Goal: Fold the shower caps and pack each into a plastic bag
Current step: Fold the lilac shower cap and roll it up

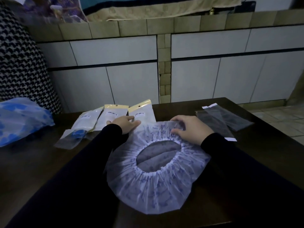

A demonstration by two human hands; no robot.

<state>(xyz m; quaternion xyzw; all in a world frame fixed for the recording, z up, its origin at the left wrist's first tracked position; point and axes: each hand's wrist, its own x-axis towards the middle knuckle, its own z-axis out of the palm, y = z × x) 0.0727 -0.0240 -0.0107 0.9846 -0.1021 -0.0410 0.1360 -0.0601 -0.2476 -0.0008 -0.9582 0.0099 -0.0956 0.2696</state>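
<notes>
Room: dim, with pale tiled cabinet fronts behind a dark wooden table.
Cap: your shower cap lies spread flat on the table right in front of you, elastic opening facing up.
Left hand: your left hand rests with straight, relaxed fingers on the cap's far left edge, grasping nothing.
Right hand: your right hand has its fingers curled over the far rim, pinching the thin film there.
Handling: judge it as very light, limp and slippery; it will likely spring back at the elastic, so take hold at the gathered rim and press each fold flat.
Bags: empty plastic bags lie to the far right; sealed packets sit far left, just beyond your left hand.
Unclear: low light blurs the cap's print, and the blue bundle at the left edge is partly cut off.
</notes>
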